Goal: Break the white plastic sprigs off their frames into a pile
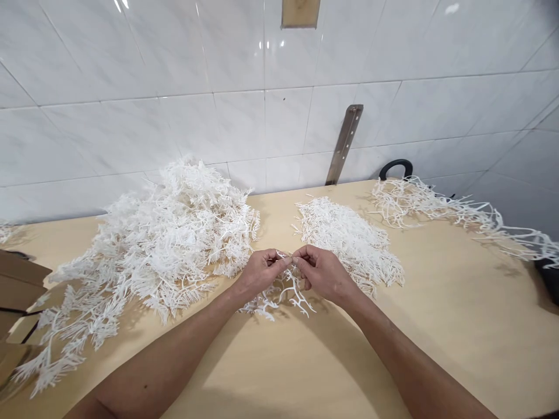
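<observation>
My left hand (265, 269) and my right hand (321, 270) meet at the fingertips over the middle of the wooden table (271, 366). Both pinch a white branched sprig (297, 297), whose thin forked twigs hang below the fingers. The exact spot gripped is too small to make out. Left of my hands rises a large heap of feathery white branches (174, 233). Just beyond my right hand lies a flatter pile of white twigs (345, 238).
Bare white stems (458, 212) spread along the back right, near a black curved handle (396, 169). A metal bracket (345, 145) stands against the tiled wall (236, 128). Cardboard boxes (20, 285) are at the left edge, a dark object (548, 279) at the right.
</observation>
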Available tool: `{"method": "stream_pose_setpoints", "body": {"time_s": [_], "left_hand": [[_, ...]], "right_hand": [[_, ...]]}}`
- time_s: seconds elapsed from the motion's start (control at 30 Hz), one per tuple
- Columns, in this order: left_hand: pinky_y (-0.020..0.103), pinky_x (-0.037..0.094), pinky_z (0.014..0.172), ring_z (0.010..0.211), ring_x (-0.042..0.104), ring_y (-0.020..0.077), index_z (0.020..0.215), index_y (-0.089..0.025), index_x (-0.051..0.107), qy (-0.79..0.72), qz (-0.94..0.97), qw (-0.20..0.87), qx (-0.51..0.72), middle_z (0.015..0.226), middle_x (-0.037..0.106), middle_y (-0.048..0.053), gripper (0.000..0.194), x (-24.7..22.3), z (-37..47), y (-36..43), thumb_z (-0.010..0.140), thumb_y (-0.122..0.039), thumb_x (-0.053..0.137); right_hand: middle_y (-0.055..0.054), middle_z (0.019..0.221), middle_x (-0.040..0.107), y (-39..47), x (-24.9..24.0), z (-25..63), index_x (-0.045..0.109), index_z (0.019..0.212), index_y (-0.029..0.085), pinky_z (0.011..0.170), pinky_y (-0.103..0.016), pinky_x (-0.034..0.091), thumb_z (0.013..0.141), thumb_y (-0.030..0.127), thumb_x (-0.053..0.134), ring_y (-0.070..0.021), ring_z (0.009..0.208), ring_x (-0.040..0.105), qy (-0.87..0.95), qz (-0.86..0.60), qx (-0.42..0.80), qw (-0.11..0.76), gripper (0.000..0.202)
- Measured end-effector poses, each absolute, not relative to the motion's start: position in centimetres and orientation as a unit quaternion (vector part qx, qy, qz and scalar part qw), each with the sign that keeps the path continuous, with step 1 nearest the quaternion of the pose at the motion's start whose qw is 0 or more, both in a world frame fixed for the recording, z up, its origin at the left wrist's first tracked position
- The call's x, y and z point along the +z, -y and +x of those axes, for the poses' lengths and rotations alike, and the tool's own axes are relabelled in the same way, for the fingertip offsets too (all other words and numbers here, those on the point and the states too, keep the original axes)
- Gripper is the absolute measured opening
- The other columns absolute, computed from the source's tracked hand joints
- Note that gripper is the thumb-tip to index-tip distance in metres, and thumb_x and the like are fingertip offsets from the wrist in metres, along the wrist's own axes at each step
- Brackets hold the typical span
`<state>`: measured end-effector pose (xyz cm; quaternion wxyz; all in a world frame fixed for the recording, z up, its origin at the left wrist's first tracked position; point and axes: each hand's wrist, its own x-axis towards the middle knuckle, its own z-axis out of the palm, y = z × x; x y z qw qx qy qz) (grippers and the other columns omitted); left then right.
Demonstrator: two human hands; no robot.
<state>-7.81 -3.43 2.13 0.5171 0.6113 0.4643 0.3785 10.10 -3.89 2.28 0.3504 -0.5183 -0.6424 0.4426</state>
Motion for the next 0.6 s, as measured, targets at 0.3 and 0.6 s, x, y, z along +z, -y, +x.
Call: {"method": "stream_pose_setpoints", "body": {"time_s": [0.3, 0.6], "left_hand": [[0.021, 0.03, 0.048, 0.049, 0.033, 0.0064, 0.066, -0.015, 0.057, -0.476, 0.553, 0.561, 0.39, 0.054, 0.039, -0.006, 0.045, 1.63, -8.1, 3.11, 0.069, -0.058, 0.072], [0.023, 0.027, 0.053, 0.056, 0.034, 0.0094, 0.066, -0.017, 0.054, -0.484, 0.653, 0.465, 0.35, 0.059, 0.041, -0.005, 0.038, 2.07, -8.15, 3.13, 0.077, -0.052, 0.064]], "right_hand": [[-0.002, 0.075, 0.067, 4.11, 2.67, 10.0, 0.068, 0.086, 0.021, 0.058, -0.028, 0.047, 0.088, 0.033, 0.052, -0.0161, 0.064, 0.062, 0.726, -0.531, 0.284, 0.331, 0.02], [-0.002, 0.075, 0.067, 4.15, 2.88, 10.45, 0.066, 0.083, 0.02, 0.061, -0.028, 0.044, 0.087, 0.027, 0.051, -0.0163, 0.067, 0.059, 0.759, -0.519, 0.281, 0.275, 0.017]]}}
